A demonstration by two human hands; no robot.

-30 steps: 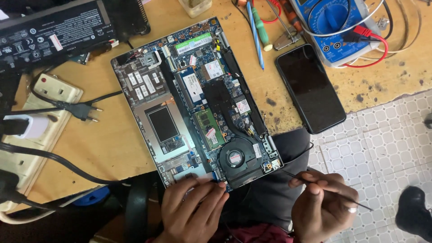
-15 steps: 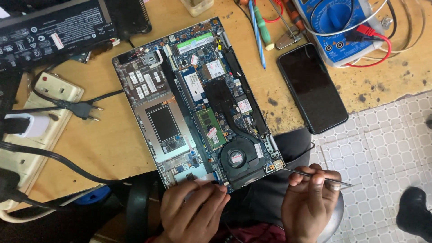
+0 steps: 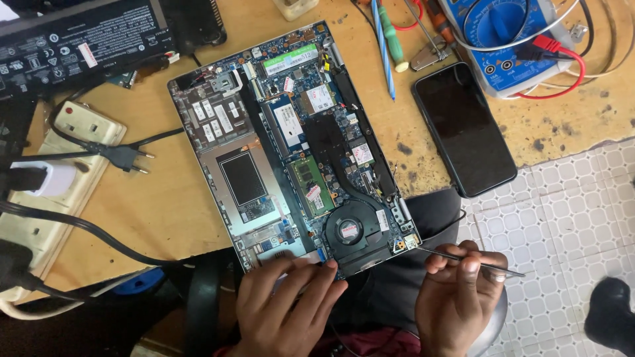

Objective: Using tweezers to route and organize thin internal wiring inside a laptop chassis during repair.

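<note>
Head view, looking straight down. Opened laptop (image 3: 297, 149), bottom cover off, lies diagonally at frame centre on a worn wooden table (image 3: 165, 198); its near corner overhangs the table edge at 6 o'clock. Boards, memory stick and a round cooling fan (image 3: 349, 230) are exposed, the fan at the laptop's 5 o'clock corner.

Left hand (image 3: 281, 307) at 6 o'clock, fingers together and flat, pressing on the laptop's near edge. Right hand (image 3: 460, 297) at 5 o'clock, fingers curled, pinching thin metal tweezers (image 3: 473, 261); tweezer tip sits just beside the laptop's corner near the fan.

Table: black phone (image 3: 463, 129) face up at 2 o'clock of the laptop, blue multimeter (image 3: 503, 39) with red and black leads at 1 o'clock, screwdrivers (image 3: 390, 39) at 12 o'clock. Black laptop battery (image 3: 79, 39) at 10 o'clock, cream power strip (image 3: 46, 192) with plugs and black cables at 9 o'clock. Table surface scuffed and stained near the phone.

Room: white patterned floor tiles (image 3: 569, 218) at 3 to 4 o'clock, dark shoe (image 3: 612, 311) at the 4 o'clock corner.
</note>
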